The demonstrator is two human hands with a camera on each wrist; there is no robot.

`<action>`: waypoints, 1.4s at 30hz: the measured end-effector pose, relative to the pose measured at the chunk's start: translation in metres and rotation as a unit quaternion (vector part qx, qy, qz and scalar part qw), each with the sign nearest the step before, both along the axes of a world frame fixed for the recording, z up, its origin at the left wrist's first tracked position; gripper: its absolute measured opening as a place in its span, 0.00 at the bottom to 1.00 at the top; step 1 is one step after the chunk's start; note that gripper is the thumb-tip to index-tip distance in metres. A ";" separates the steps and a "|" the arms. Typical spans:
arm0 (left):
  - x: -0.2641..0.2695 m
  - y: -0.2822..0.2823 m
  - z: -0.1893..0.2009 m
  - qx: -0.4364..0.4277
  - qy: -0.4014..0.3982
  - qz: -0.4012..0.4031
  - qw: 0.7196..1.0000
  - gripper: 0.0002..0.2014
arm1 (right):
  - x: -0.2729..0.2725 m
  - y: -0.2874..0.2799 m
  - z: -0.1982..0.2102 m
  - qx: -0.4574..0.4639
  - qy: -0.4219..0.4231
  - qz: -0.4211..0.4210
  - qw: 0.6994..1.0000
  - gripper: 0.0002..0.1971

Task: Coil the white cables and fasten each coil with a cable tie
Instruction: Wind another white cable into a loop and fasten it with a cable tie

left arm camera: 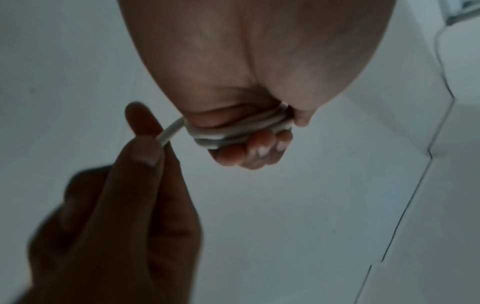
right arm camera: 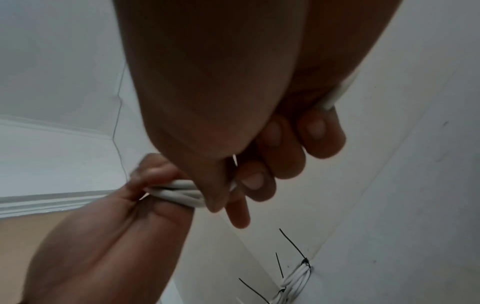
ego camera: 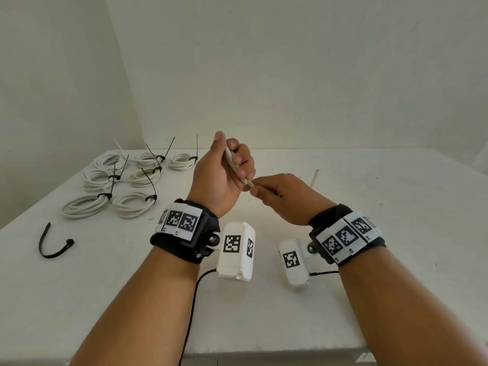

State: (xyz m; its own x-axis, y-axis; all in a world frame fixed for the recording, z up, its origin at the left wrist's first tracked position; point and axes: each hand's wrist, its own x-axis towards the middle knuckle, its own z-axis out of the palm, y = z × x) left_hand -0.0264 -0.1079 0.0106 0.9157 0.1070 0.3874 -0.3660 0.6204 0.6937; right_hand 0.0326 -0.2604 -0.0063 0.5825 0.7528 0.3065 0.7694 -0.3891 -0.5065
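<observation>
My left hand [ego camera: 224, 167] is raised above the table and grips a small coil of white cable [ego camera: 233, 165], its fingers curled round the loops [left arm camera: 233, 127]. My right hand [ego camera: 264, 191] pinches the cable's free end [ego camera: 249, 183] just right of the left hand; in the left wrist view thumb and forefinger [left arm camera: 145, 150] hold that end [left arm camera: 168, 133]. From the right wrist the coil [right arm camera: 179, 193] shows in the left hand's grip. A loose black cable tie [ego camera: 52, 244] lies curved on the table at the left.
Several white coils, each bound with a black tie [ego camera: 124, 180], lie at the table's back left; some show in the right wrist view [right arm camera: 296, 281]. A thin pale strip [ego camera: 314, 178] lies right of the hands. The white table [ego camera: 264, 313] meets walls behind and left.
</observation>
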 end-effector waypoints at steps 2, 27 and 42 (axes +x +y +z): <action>0.003 0.004 0.000 0.043 0.016 0.074 0.996 0.18 | -0.003 0.000 0.002 -0.019 -0.007 -0.001 1.000 0.12; -0.002 -0.008 -0.015 0.508 0.167 -0.027 0.844 0.32 | 0.010 -0.024 0.009 0.225 -0.049 0.043 0.972 0.04; -0.010 -0.001 -0.011 0.264 0.101 -0.080 0.956 0.28 | 0.009 -0.017 -0.002 0.253 0.110 0.074 0.958 0.14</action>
State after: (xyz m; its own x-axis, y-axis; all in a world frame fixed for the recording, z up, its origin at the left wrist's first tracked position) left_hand -0.0365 -0.1089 -0.0003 0.9656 -0.2026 0.1631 -0.1217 0.2021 0.9718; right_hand 0.0419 -0.2773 -0.0081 0.5738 0.6189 0.5364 0.6501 0.0543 -0.7579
